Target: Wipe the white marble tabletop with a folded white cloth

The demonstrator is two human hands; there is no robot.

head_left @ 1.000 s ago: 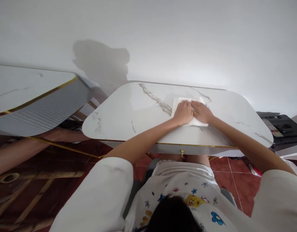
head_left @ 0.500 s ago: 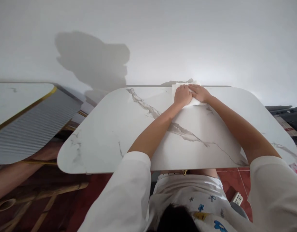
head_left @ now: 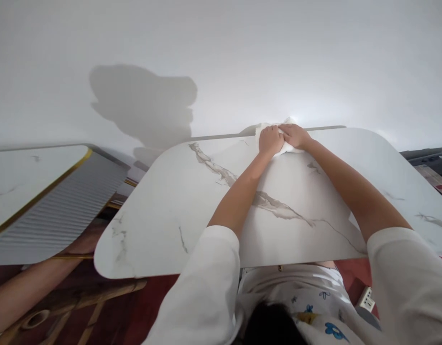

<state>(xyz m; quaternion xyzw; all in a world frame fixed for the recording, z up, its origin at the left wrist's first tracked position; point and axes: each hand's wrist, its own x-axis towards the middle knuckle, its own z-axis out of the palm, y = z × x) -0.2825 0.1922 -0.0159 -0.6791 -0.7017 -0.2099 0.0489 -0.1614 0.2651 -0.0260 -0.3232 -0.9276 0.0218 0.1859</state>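
Both hands and the white cloth [head_left: 291,149] are now at the far edge of the marble-patterned desk [head_left: 163,206], having shifted from nearer its middle one second ago. Left hand [head_left: 271,140] lies on the cloth with its fingers side by side, pressed down flat. Right hand [head_left: 296,136] also rests flat on the cloth, its fingertips meeting the left hand; their exact spacing cannot be told. Cloth is bunched against the wall [head_left: 278,62]. A second desk [head_left: 30,175], gold-trimmed, stands at left; a power strip [head_left: 366,300] lies below at right.
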